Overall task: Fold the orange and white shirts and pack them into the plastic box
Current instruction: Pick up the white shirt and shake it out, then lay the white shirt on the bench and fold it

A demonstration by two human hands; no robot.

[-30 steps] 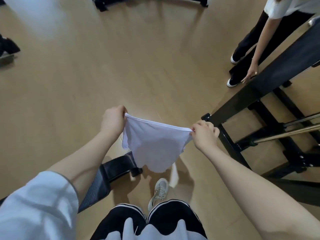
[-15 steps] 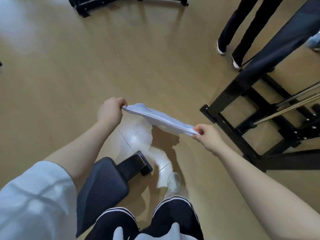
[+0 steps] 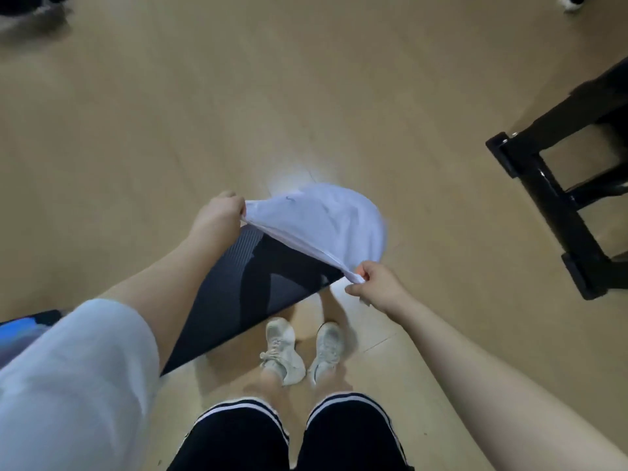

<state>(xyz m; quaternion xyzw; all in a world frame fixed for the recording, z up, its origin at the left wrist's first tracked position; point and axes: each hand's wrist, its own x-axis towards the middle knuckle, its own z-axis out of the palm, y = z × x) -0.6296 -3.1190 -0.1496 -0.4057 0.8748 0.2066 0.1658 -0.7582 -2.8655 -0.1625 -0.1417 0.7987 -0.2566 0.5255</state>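
white shirt (image 3: pixel 326 219) billowed above dark padded bench (image 3: pixel 272 283); left hand (image 3: pixel 219 214) and right hand (image 3: pixel 375 283) each pinch a corner. keep edge taut, lay it flat.

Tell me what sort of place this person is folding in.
Probably a gym or workout room: a bare wooden floor, a black padded bench beside the feet, and a heavy black metal frame like exercise equipment at right.

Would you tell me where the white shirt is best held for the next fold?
Keep the white shirt by the two ends of its near edge, where the left hand and right hand pinch it from either side. That edge is taut and the cloth billows away, so it should lay flat.
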